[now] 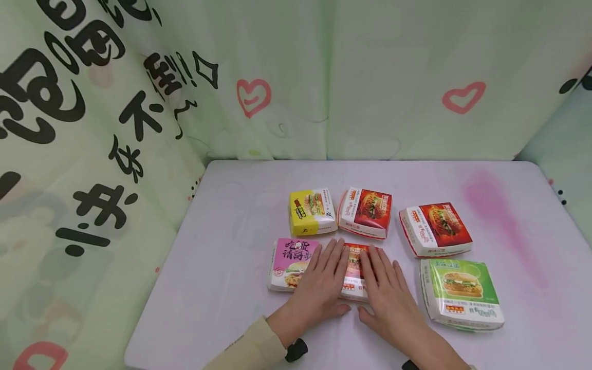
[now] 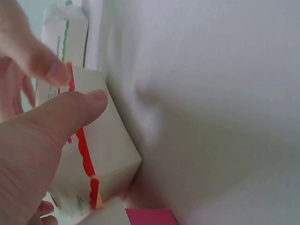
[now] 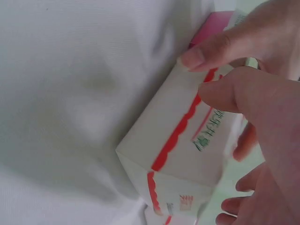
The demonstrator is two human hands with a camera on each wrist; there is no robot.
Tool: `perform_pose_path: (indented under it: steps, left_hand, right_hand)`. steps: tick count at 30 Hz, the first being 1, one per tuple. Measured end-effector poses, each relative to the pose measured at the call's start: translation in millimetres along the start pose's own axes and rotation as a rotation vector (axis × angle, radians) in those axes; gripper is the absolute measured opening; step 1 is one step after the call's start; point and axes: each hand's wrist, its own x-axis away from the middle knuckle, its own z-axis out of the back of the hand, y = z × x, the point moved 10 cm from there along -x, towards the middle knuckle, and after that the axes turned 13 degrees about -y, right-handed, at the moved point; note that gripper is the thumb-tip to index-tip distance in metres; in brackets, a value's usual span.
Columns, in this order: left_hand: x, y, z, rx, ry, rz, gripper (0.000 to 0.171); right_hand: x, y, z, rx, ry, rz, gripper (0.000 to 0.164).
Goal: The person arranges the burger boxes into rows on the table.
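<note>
A red-and-white burger box (image 1: pixel 355 267) lies flat in the front row under both hands. My left hand (image 1: pixel 319 288) rests across its left part with straight fingers, overlapping the edge of a pink-and-white burger box (image 1: pixel 288 263) beside it. Over the right end lies my right hand (image 1: pixel 390 298), fingers also extended. In the left wrist view the left thumb (image 2: pixel 79 110) touches the white front side of the burger box (image 2: pixel 110 136), crossed by a red scalloped strip. The right wrist view shows the right thumb (image 3: pixel 220 93) at that side of the burger box (image 3: pixel 183 122).
Behind the front row stand a yellow-and-white box (image 1: pixel 314 211) and a red-and-white box (image 1: pixel 365 211), side by side. To the right are another red box (image 1: pixel 437 228) and a green-and-white box (image 1: pixel 462 293). A printed curtain (image 1: pixel 384 77) borders the white table (image 1: pixel 222 257).
</note>
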Motion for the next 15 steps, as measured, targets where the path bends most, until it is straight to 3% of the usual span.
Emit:
perform_pose_path:
  steps: [5,15]
  left_hand:
    - [0.3,6.0,1.9,-0.011,-0.003,-0.015,0.124]
    - [-0.5,13.2,9.8,0.027,0.005,-0.054,0.122]
  right_hand:
    - [7.7,9.5,3.4,-0.048,-0.032,-0.043,0.114]
    - [21.8,27.2,19.1,-0.072,0.016,-0.090,0.107]
